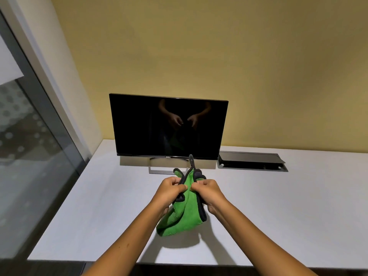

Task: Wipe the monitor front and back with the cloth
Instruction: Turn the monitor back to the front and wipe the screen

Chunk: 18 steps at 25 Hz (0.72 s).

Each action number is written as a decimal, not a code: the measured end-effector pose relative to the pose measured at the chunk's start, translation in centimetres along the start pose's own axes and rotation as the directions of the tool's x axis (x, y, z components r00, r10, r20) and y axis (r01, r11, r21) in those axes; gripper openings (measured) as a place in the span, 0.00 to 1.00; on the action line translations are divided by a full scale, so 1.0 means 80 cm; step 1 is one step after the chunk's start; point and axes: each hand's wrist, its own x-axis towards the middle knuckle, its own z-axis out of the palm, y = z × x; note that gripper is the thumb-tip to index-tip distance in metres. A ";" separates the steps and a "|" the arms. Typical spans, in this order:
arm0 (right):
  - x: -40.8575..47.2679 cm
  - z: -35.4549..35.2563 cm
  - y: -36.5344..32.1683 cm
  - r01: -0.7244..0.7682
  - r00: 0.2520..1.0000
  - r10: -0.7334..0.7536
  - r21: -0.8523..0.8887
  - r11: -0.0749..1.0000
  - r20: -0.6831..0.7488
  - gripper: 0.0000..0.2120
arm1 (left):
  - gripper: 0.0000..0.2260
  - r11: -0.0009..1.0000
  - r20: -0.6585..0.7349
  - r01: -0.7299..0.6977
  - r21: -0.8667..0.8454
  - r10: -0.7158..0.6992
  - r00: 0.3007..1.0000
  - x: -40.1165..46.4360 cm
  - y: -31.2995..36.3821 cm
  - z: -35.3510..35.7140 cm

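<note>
Both hands, left hand [171, 189] and right hand [207, 189], pinch the bunched green cloth [183, 214] above the desk [278, 206], in front of the monitor [169, 126], not touching it. Risk: a hard wipe could tip the monitor on its thin stand [159, 170].

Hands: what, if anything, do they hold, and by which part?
Both hold the cloth by its upper edge, left hand and right hand pinching it side by side.

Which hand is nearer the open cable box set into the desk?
Right. The right hand grips the green cloth on the side toward the cable box, which lies farther back to its right; the left hand is one hand farther away.
</note>
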 end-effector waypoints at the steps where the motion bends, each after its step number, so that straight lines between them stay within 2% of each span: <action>1: 0.001 -0.001 0.001 -0.034 0.998 0.037 0.047 0.998 -0.052 0.08 | 0.04 1.000 -0.025 -0.007 0.027 0.008 1.000 0.003 0.000 -0.002; 4: 0.011 -0.006 0.002 -0.039 0.982 0.068 0.168 0.985 -0.174 0.11 | 0.03 0.956 -0.024 -0.100 0.276 0.111 0.994 0.005 0.000 -0.012; 6: 0.014 -0.003 -0.003 -0.039 0.991 0.063 0.191 0.981 -0.118 0.06 | 0.05 0.878 0.061 -0.200 0.436 0.193 0.979 0.000 0.000 -0.008; 8: 0.018 0.006 -0.004 -0.040 0.999 0.041 0.160 0.986 -0.003 0.04 | 0.08 0.798 0.172 -0.328 0.506 0.279 0.945 0.001 -0.003 0.000; 10: 0.021 0.010 -0.006 -0.023 0.993 0.000 0.197 0.980 0.114 0.17 | 0.10 0.838 0.296 -0.355 0.415 0.244 0.923 0.003 -0.001 0.003; 12: 0.024 0.005 -0.006 -0.003 0.984 -0.035 0.214 0.977 0.173 0.24 | 0.14 0.941 0.401 -0.256 0.221 0.151 0.903 0.008 0.001 -0.001; 13: 0.026 -0.001 -0.005 0.017 0.983 -0.053 0.199 0.980 0.178 0.22 | 0.14 0.964 0.369 -0.217 0.151 0.149 0.918 0.010 0.001 -0.005; 14: 0.026 -0.006 -0.005 0.027 0.984 -0.059 0.185 0.982 0.167 0.17 | 0.13 0.967 0.257 -0.228 0.115 0.193 0.947 0.016 -0.001 -0.012; 16: 0.027 -0.014 -0.011 0.020 0.990 -0.042 0.164 0.986 0.131 0.10 | 0.10 0.954 -0.092 -0.235 0.188 0.256 0.962 0.037 -0.018 -0.030; 17: 0.029 -0.017 -0.013 0.016 0.992 -0.035 0.150 0.989 0.123 0.09 | 0.09 0.962 -0.212 -0.171 0.213 0.216 0.953 0.045 -0.027 -0.040; 18: 0.031 -0.021 -0.015 0.011 0.992 -0.029 0.141 0.990 0.122 0.08 | 0.14 0.979 -0.254 -0.070 0.193 0.119 0.960 0.051 -0.036 -0.044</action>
